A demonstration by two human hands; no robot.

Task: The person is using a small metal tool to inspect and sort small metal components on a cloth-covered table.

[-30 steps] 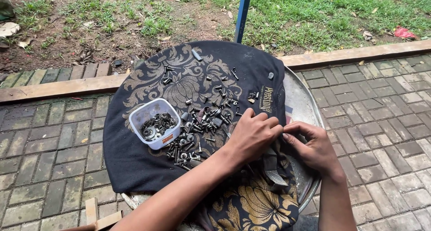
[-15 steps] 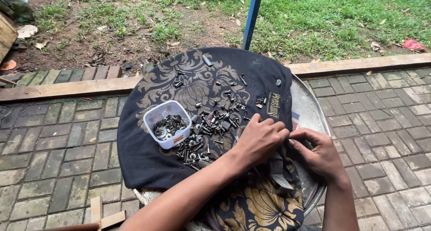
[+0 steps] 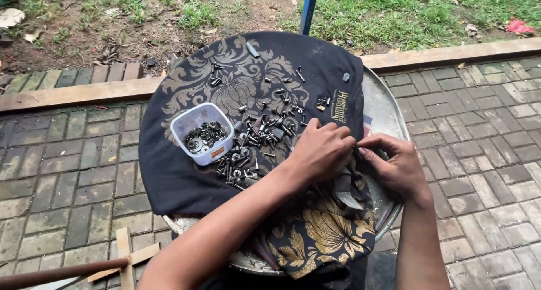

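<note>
Wooden sticks (image 3: 121, 256) lie at bottom left on the brick paving (image 3: 62, 171). On the black cloth (image 3: 180, 177), a white tub (image 3: 202, 133) stands beside scattered bolts (image 3: 253, 140). Left hand (image 3: 321, 152) and right hand (image 3: 394, 166) meet fingertips, pinching something too small to tell. Metal tray (image 3: 383, 112) rim shows bare at right.

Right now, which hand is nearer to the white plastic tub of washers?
Left. The left hand is just right of the white plastic tub, past the loose bolts; the right hand lies farther right.
</note>
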